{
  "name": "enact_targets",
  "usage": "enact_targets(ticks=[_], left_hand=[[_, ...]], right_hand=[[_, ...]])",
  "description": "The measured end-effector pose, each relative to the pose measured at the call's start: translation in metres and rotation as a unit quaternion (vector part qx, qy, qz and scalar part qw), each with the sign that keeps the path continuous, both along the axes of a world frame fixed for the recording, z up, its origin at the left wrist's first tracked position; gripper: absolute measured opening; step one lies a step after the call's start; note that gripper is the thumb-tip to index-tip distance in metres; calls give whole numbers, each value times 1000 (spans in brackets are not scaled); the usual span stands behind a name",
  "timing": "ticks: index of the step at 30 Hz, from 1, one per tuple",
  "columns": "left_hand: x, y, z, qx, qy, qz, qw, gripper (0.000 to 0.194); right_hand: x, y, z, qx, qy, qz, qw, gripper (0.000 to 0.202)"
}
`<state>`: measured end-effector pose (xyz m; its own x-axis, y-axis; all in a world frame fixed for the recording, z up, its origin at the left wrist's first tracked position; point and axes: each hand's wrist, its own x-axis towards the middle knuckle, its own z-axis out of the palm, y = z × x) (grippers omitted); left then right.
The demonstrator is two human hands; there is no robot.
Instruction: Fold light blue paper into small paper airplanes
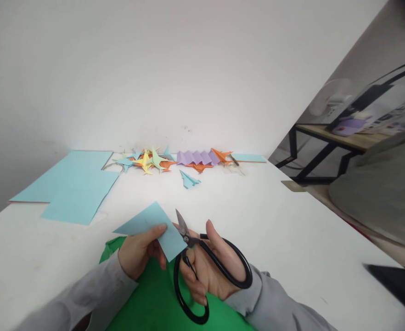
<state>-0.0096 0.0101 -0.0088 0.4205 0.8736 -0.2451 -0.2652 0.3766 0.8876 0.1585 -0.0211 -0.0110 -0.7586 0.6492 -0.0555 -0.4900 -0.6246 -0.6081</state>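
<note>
My left hand (141, 249) pinches a small folded piece of light blue paper (154, 225), thumb on top and fingers beneath. Close by on its right, my right hand (211, 264) grips black-handled scissors (188, 239), with fingers through the loops. The scissors' blades are parted and point up and away from me. The paper's right edge lies at the blades, and part of the lower blade is hidden behind it. Whether the paper sits between the blades, I cannot tell.
Light blue sheets (81, 188) lie at the left of the white table (257, 220). Along the wall are several folded paper figures (150, 161), a pleated purple paper (197, 158) and a blue strip (249, 158). A blue paper plane (189, 180) lies nearer. Green cloth (161, 299) covers my lap.
</note>
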Motion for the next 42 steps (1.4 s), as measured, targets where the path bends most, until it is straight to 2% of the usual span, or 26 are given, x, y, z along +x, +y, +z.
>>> enact_targets(ticks=[8, 14, 18, 22, 24, 27, 29, 35, 38, 42], left_hand=[[2, 0, -1, -5, -1, 16, 1000, 32], [0, 1, 3, -10, 0, 2, 1000, 28], [-3, 3, 7, -15, 9, 35, 999, 26], [-3, 3, 6, -37, 17, 31, 999, 30], [-3, 4, 5, -52, 15, 33, 998, 31], [-3, 5, 3, -58, 11, 39, 997, 27], [-3, 6, 3, -61, 15, 31, 998, 25], [-7, 7, 6, -44, 26, -13, 999, 21], [-9, 7, 5, -37, 19, -34, 999, 32], [-11, 8, 2, -28, 2, -33, 999, 45]], right_hand=[[-1, -1, -1, -6, 10, -2, 1000, 80], [0, -1, 0, -13, 32, 4, 999, 73], [12, 6, 3, -16, 30, -26, 999, 84], [19, 11, 6, -23, 9, -27, 999, 85], [17, 9, 6, -17, 8, -32, 999, 79], [11, 4, 5, 11, -4, -98, 995, 50], [9, 2, 5, 31, -21, -128, 991, 49], [13, 4, 6, 37, -45, -96, 994, 58], [16, 5, 8, 60, -51, -67, 995, 61], [22, 6, 12, 91, -60, -18, 994, 65]])
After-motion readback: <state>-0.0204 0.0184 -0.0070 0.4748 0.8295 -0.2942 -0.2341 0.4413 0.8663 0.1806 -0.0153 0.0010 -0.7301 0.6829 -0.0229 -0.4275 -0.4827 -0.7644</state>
